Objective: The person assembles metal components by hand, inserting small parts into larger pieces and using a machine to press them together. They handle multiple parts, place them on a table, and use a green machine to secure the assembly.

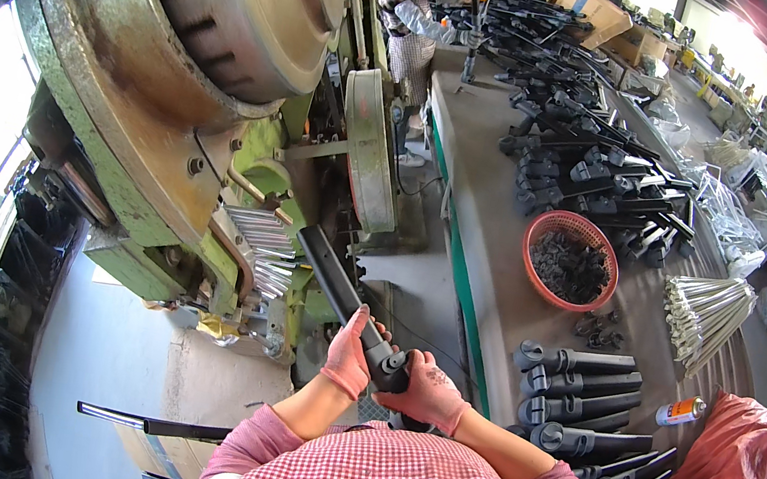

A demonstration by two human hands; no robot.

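In front of my apron I hold a black tube [330,269] with a jointed fitting at its near end. It slants up and to the left, toward the green machine. My left hand [347,359], in a pink work glove, is closed around the tube just above the joint. Wrapped on the black fitting at the lower end is my right hand [429,393], also gloved in pink. A round pivot shows between the two hands. Similar black tubes with jointed ends [582,385] lie in a row on the table to my right.
A large green machine with a flywheel [240,3] stands at left. On the table [489,217] are a red basket [530,254] of small black parts, silver rods [711,315], a spray can [680,411], a red sack [719,478] and heaped black tubes. Another person [410,21] works beyond.
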